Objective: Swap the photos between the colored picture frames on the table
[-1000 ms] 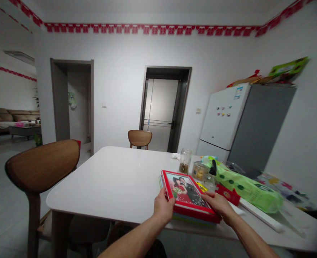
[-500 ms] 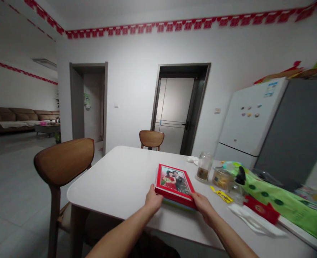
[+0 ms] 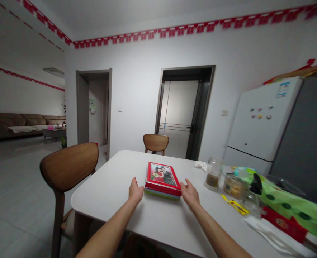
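Observation:
A red photo frame [image 3: 163, 189] with a picture of a couple lies face up on top of a flat item with a green and blue edge [image 3: 162, 194], on the white table [image 3: 107, 190]. My left hand [image 3: 136, 191] is just off the frame's near left corner, open, thumb apart from the fingers. Close against the near right corner is my right hand [image 3: 190, 193], also open; whether it still touches the frame I cannot tell. Neither hand grips anything.
Along the table's right side are a glass jar [image 3: 212, 175], a container of yellowish food [image 3: 233, 186], a yellow packet [image 3: 238, 207], a red packet [image 3: 284, 224] and a green bag [image 3: 290, 200]. Wooden chairs stand at the left [image 3: 69, 165] and far side [image 3: 155, 142].
The frame and the item under it have shifted left and away from me on the table. Both hands have loosened from its sides. The camera view has turned slightly.

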The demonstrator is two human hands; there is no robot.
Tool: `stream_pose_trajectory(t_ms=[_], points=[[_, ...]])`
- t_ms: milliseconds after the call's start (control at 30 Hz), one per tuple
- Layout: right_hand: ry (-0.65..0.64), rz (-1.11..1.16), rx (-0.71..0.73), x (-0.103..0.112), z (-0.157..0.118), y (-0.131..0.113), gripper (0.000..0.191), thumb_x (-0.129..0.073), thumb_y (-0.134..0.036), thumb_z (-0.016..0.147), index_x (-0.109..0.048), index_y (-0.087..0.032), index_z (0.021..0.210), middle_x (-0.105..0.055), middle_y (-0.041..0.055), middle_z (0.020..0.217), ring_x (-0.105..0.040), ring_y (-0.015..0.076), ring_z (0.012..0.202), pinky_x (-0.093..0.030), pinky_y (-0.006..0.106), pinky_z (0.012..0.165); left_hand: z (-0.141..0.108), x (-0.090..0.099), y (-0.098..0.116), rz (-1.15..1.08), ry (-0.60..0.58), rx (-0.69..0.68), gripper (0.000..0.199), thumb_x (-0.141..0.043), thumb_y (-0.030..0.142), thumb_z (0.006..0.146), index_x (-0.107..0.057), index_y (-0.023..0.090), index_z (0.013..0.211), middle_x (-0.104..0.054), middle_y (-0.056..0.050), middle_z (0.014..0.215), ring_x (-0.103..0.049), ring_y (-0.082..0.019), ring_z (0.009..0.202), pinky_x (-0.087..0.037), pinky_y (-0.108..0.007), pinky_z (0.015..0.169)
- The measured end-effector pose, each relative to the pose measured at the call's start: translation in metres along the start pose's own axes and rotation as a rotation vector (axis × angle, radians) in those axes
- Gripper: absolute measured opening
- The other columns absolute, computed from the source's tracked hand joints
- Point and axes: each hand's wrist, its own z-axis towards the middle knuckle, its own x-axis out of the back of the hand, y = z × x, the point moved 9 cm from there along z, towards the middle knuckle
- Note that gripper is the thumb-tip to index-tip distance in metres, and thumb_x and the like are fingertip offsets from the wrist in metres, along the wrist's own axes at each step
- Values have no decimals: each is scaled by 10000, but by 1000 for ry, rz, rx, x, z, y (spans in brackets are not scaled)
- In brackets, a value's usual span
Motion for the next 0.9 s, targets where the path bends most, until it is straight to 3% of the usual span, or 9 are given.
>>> stream_pose_trajectory(t_ms=[100,200,267,367,467,600,733,800,900], points=[[80,235,194,25,-33,-59,625,-394,-358,726,-250,-173,1306,-520,-38,593,-503,123,553,-398,246,553,-21,4,55,-119,-25,-104,608,-559,130,645,-341,122,1212,-588,-23,793,-566,-152,738,-407,-231,673],[-85,747,462,42,-86,-138,706,-472,-260,681,-168,-265,1318,-351,-115,473,-317,60,392,-289,183,410,-58,-4,127,-271,-139,-258,632,-515,132,661,-302,233,1248,-500,81,607,-476,-68,507,-375,-176,537],[-196,986,525,52,-118,-175,720,-484,-215,672,-166,-290,1313,-309,-120,464,-279,51,390,-258,170,397,-93,-16,180,-583,-414,-441,743,-514,131,632,-201,242,1296,-465,97,573,-402,-52,449,-337,-172,486],[-275,1150,512,62,-144,-197,717,-497,-180,650,-212,-305,1296,-325,-115,471,-285,47,406,-256,163,401,-127,-16,214,-757,-596,-518,844,-543,124,568,-158,209,1314,-447,106,540,-372,-51,451,-312,-171,473],[-312,1185,464,58,-147,-193,709,-522,-163,628,-265,-302,1274,-352,-112,474,-308,47,416,-260,161,406,-133,-14,209,-775,-615,-498,854,-561,134,564,-160,199,1315,-447,108,531,-360,-48,449,-306,-173,476],[-320,1213,358,40,-135,-172,631,-559,-184,624,-354,-283,1213,-388,-113,466,-326,46,401,-240,158,391,-117,-22,180,-783,-580,-355,823,-635,187,549,-241,212,1271,-473,105,542,-403,-54,458,-319,-177,484],[-277,1220,113,20,-114,-138,207,-536,-372,665,-568,-177,730,-444,-72,433,-334,46,357,-243,171,356,-95,-31,143,-708,-523,-57,405,-585,511,632,-542,134,773,-441,69,443,-370,-42,368,-221,-158,381],[-305,1214,18,12,-106,-128,385,-466,-489,696,-457,-168,483,-427,-53,392,-311,42,323,-234,176,336,-91,-32,136,-678,-556,16,559,-397,670,685,-460,142,511,-378,54,365,-288,-32,301,-134,-165,342],[-446,1171,9,3,-105,-135,542,-340,-617,712,-327,-180,393,-312,-67,319,-215,34,271,-167,173,304,-92,-36,134,-644,-643,92,673,-193,735,710,-364,164,397,-323,45,310,-222,-28,258,-75,-172,330]])
